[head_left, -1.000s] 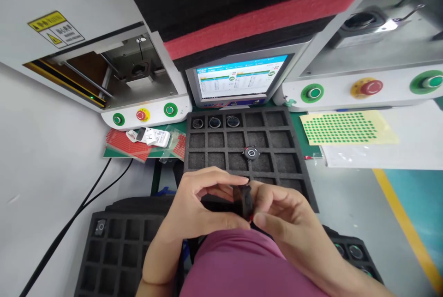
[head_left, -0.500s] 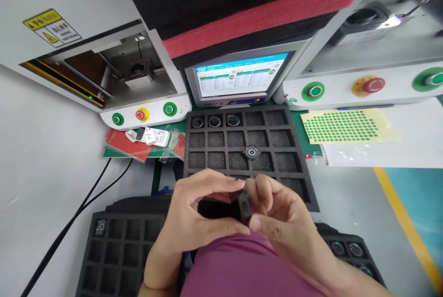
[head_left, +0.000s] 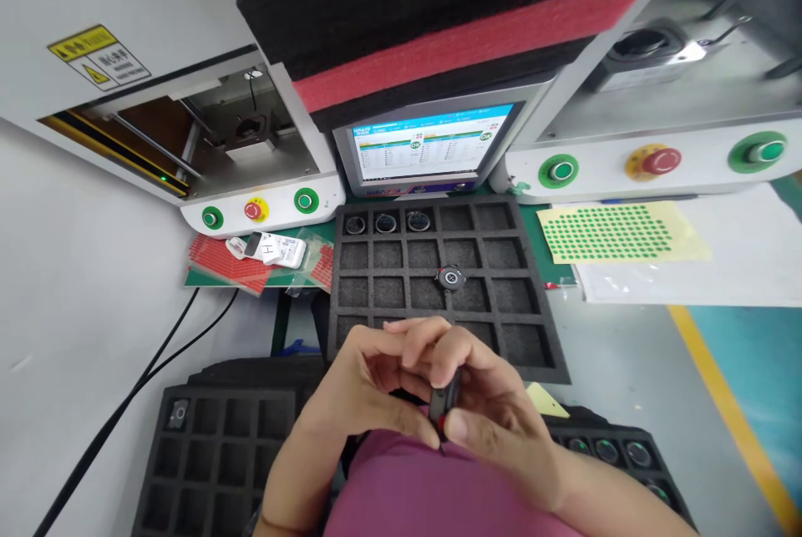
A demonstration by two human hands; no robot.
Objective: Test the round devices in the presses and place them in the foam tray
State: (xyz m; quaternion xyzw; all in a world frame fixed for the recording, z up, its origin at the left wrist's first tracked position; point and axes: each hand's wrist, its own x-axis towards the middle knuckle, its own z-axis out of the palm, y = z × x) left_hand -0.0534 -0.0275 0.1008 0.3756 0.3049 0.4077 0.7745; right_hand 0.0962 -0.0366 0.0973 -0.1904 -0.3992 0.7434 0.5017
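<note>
A black smartwatch case [head_left: 444, 403] is held nearly edge-on in front of my body, with a small red spot near its lower end. My right hand [head_left: 494, 403] grips it between the thumb below and curled fingers above. My left hand [head_left: 382, 387] is bent around the other side, its thumb tip at the case's lower end and its fingers meeting those of the right hand. Just beyond the hands, another round watch case [head_left: 451, 278] lies back-up across a divider of the black foam tray [head_left: 545, 316]. Several round watches, one a dark watch [head_left: 418, 221], sit in that tray's far row.
A monitor [head_left: 432, 144] stands behind the tray, between two machines with green buttons [head_left: 307, 200] and red stop buttons [head_left: 662, 160]. Green-dot stickers [head_left: 607, 232] lie right, red sticker sheets [head_left: 229, 263] left. Lower foam trays [head_left: 213, 462] flank my body.
My right fingers have moved up over the watch case, and the case has turned in my grip. My left fingers have drawn in closer to the right hand. The view has shifted slightly.
</note>
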